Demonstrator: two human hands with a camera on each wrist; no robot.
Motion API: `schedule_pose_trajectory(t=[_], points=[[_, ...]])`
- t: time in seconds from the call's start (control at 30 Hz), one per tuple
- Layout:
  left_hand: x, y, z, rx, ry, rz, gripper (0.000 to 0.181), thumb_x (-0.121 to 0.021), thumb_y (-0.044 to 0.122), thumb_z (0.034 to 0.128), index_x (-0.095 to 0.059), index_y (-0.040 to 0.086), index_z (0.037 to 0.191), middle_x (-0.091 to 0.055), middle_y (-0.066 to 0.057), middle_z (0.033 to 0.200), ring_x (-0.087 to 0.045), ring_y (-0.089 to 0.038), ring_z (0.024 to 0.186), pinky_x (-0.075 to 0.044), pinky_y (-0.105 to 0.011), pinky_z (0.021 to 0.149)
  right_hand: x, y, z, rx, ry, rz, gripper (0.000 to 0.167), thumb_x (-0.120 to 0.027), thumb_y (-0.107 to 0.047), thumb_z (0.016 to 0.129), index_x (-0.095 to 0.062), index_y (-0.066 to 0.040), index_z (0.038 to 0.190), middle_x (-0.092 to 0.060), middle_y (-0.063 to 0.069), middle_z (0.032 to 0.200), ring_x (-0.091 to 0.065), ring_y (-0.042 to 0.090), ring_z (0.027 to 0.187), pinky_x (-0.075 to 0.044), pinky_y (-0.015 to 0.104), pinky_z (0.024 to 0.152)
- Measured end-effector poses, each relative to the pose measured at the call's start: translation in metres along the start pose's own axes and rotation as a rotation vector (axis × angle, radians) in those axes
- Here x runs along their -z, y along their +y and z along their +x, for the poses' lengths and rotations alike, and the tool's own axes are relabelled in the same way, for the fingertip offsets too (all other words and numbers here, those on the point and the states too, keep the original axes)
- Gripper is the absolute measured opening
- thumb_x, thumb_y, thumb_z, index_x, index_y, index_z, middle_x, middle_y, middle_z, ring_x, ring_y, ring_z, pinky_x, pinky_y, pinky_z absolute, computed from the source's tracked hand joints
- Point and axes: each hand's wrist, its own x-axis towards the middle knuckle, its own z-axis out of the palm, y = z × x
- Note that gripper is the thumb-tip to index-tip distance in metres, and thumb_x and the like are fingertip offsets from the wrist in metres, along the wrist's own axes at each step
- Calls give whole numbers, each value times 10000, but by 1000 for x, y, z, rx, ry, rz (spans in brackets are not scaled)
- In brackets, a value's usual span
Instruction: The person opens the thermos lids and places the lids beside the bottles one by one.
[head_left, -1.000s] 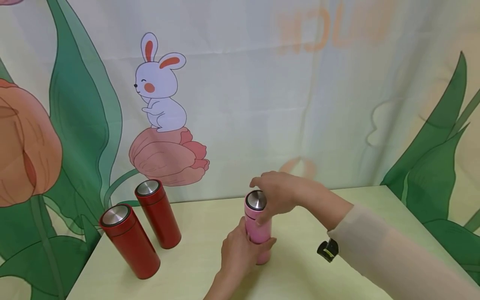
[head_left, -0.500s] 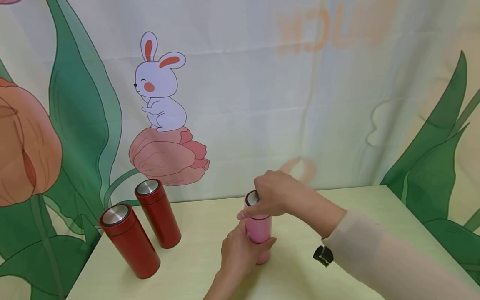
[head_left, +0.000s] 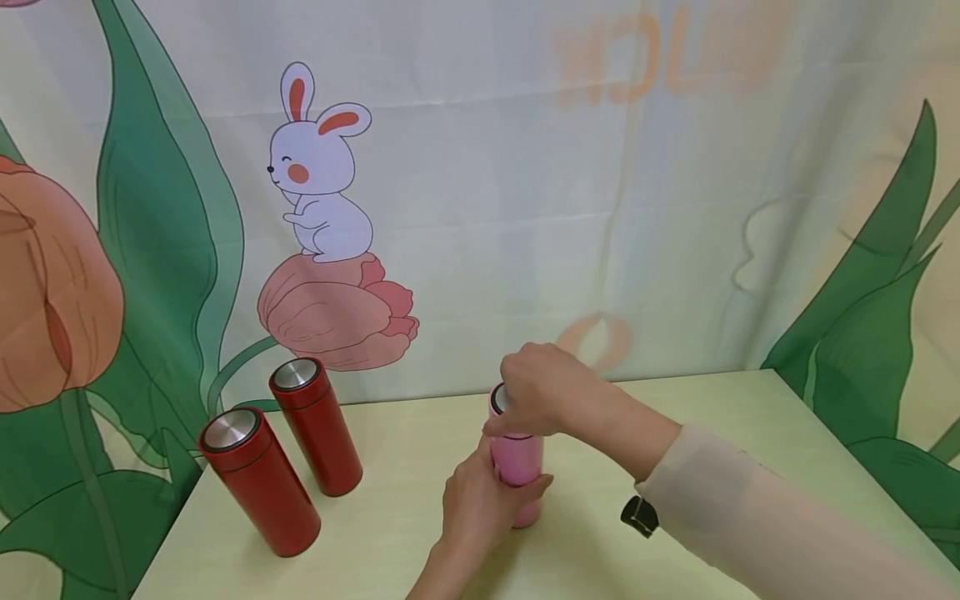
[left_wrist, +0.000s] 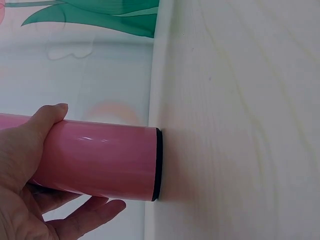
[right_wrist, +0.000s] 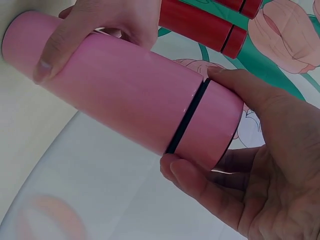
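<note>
A pink thermos (head_left: 519,460) stands upright on the table (head_left: 405,467) in the head view. My left hand (head_left: 480,504) grips its lower body, thumb on one side and fingers round the other. Its dark base (left_wrist: 158,165) meets the tabletop in the left wrist view. My right hand (head_left: 542,390) holds the pink lid (right_wrist: 216,127) from above, thumb and fingers on opposite sides. A dark band (right_wrist: 187,115) separates lid and body in the right wrist view. The hand partly hides the lid's silver top (head_left: 498,400) in the head view.
Two red thermoses with silver tops stand at the left: the nearer thermos (head_left: 270,492) and the farther thermos (head_left: 324,437). Behind the table hangs a printed curtain (head_left: 465,208) with a rabbit and tulips. A black wrist device (head_left: 640,517) sits below my right sleeve.
My right hand has turned about the lid, its thumb coming round to the left side and its fingers closing in. The left hand, the pink body and the red thermoses stay put.
</note>
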Motion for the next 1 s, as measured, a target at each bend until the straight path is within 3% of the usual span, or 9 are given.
schedule_pose_trajectory(t=[0.5, 0.73, 1.0], points=[[0, 3, 2, 16, -2, 11, 649, -889, 607, 701, -597, 226, 1138, -733, 87, 967, -692, -114, 858, -513, -357, 745, 5, 0, 1, 25, -30, 24, 344, -837, -388, 792, -648, -110, 864, -617, 5, 784, -594, 192, 747, -495, 289, 612], [1, 3, 2, 15, -2, 30, 634, -886, 612, 697, -593, 222, 1100, -726, 85, 949, -687, -116, 844, -504, -348, 728, 7, 4, 1, 78, -51, 49, 319, -860, -391, 778, -692, -135, 869, -643, -26, 806, -590, 170, 793, -510, 294, 660], [1, 2, 2, 21, -10, 30, 636, -888, 604, 700, -595, 214, 1108, -726, 85, 961, -689, -122, 864, -505, -359, 753, 7, 8, 1, 106, -79, 70, 405, -882, -379, 777, -741, -126, 1060, -685, -23, 936, -600, 161, 885, -539, 306, 741]])
